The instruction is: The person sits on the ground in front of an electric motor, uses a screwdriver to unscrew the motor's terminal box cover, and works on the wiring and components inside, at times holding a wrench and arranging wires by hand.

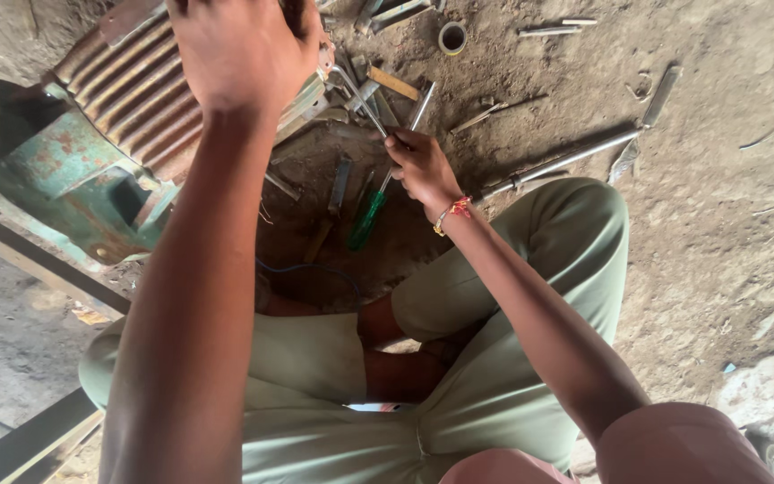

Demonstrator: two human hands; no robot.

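Right hand [420, 166] grips rod [362, 100]; screwdriver [367, 215], pipe [559, 163], motor [127, 108] nearby

A rough repair workshop: a bare dirt floor [700, 242] strewn with metal hand tools [548, 166], beside a rusty green finned electric motor housing [91, 152].

I sit on the ground [718, 224] with the motor housing [91, 152] ahead to my left. My left hand [244, 49] rests on its finned top. My right hand [421, 166] lies to its right, above the screwdriver [367, 215]. A long rod [566, 161] lies further right, a tape roll [451, 38] beyond.
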